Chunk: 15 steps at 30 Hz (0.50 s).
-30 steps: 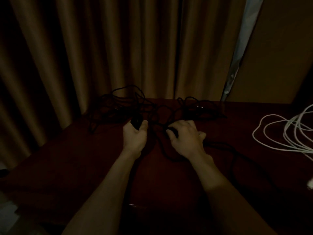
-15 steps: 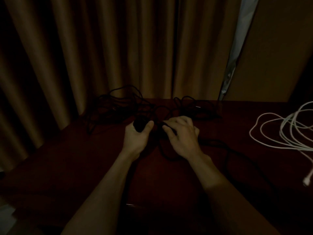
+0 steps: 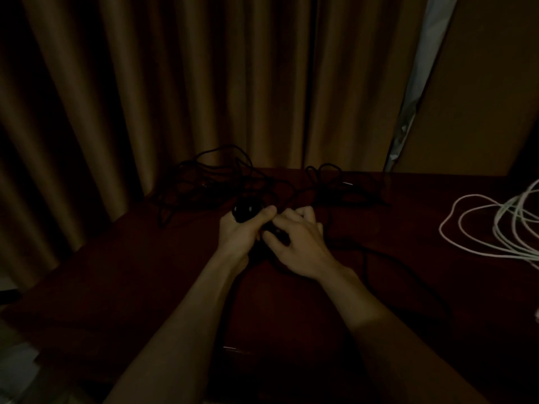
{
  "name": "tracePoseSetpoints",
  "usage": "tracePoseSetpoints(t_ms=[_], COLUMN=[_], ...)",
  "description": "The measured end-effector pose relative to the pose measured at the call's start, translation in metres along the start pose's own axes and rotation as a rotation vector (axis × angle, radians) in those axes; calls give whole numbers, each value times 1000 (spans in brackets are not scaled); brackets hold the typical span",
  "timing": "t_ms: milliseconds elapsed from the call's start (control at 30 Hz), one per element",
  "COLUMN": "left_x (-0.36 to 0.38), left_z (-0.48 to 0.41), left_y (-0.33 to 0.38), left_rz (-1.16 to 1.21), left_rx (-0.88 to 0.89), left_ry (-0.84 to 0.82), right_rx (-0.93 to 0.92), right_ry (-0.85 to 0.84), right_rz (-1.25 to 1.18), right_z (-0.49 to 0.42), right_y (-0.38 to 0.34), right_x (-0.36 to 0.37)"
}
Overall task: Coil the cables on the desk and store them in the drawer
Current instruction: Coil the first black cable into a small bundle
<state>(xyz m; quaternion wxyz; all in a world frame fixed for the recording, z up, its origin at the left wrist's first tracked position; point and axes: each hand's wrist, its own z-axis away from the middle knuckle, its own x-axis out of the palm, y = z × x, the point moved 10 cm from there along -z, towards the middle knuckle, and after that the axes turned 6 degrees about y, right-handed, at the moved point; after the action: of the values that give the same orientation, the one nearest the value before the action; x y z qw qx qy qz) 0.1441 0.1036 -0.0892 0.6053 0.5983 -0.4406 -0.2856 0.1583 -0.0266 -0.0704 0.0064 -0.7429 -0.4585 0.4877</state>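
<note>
The scene is very dark. A tangle of black cable [image 3: 210, 179] lies at the back of the dark red desk [image 3: 131, 272], spreading left and right. My left hand [image 3: 237, 231] is closed around a black rounded bundle of that cable [image 3: 246, 211], thumb across it. My right hand [image 3: 294, 243] sits just to its right, fingers curled on a black strand near the bundle. More black cable [image 3: 379, 258] trails off to the right under my right wrist. A white cable [image 3: 478, 225] lies in loose loops at the desk's right edge.
Brown curtains [image 3: 175, 83] hang close behind the desk, with a pale gap [image 3: 420, 68] at the right. The desk's left edge runs diagonally toward the near left corner. A small metal glint [image 3: 230, 348] shows near the front edge between my forearms.
My hands have come closer together. The black bundle in my left hand has grown rounder and rides higher, and my right hand has shifted left toward it.
</note>
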Motion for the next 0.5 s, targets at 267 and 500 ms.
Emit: tracePoseSetpoints(t_ms=[267, 500], left_x=[-6, -12], left_z=[-5, -12], left_y=[-11, -10], left_rz=[195, 176], left_rx=[-130, -104], left_ry=[26, 42], right_rx=[147, 208], right_ry=[23, 138], right_rz=[-40, -158], right_z=[1, -4], right_y=[28, 41], right_x=[-3, -17])
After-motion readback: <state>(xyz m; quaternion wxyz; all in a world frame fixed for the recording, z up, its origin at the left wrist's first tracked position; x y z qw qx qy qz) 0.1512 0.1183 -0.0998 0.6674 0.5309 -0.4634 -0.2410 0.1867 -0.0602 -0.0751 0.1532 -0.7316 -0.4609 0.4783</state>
